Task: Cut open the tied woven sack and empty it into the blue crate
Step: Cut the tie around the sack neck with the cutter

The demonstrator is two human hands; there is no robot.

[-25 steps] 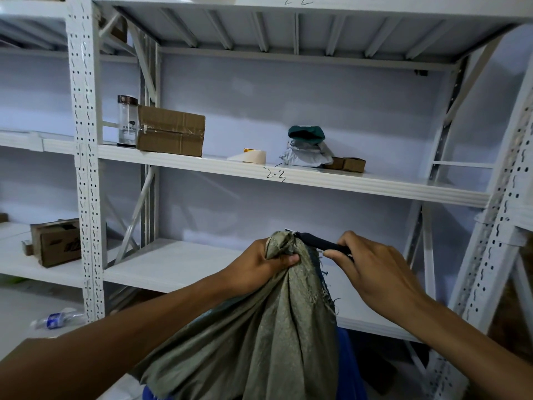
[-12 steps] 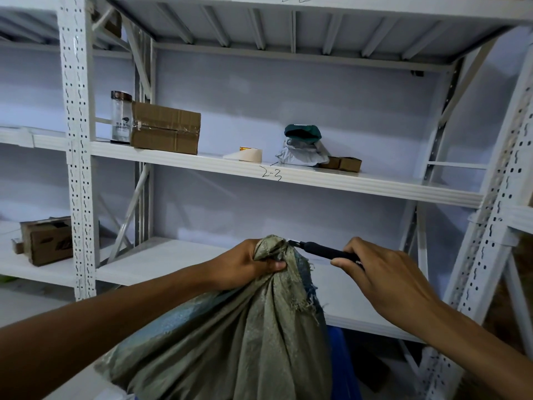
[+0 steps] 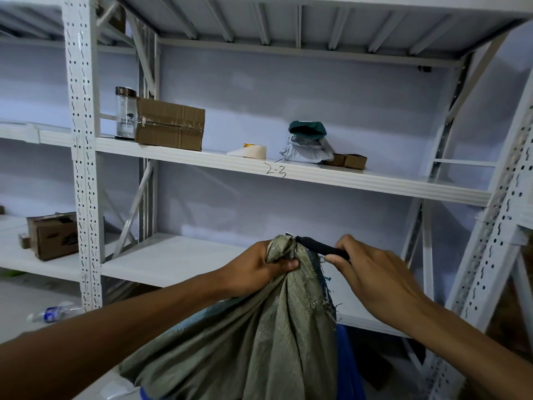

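Observation:
A grey-green woven sack (image 3: pixel 259 342) hangs upright in the lower middle of the head view, its neck bunched at the top. My left hand (image 3: pixel 256 269) grips that neck just under the bunch. My right hand (image 3: pixel 372 275) holds a black-handled cutter (image 3: pixel 320 248) whose tip touches the top of the bunched neck from the right. Frayed threads hang down the sack's right edge. A strip of the blue crate (image 3: pixel 347 368) shows behind and below the sack; most of it is hidden.
White metal shelving (image 3: pixel 83 168) stands in front of me. The middle shelf carries a cardboard box (image 3: pixel 170 125), a clear jar (image 3: pixel 125 114), a tape roll (image 3: pixel 253 150) and a grey bag (image 3: pixel 308 145). Another box (image 3: pixel 53 235) sits lower left. A plastic bottle (image 3: pixel 53 311) lies on the floor.
The cutter's tip has drawn back in against the top of the sack's neck after sitting slightly off it. My left hand keeps its grip; the view shifts a little.

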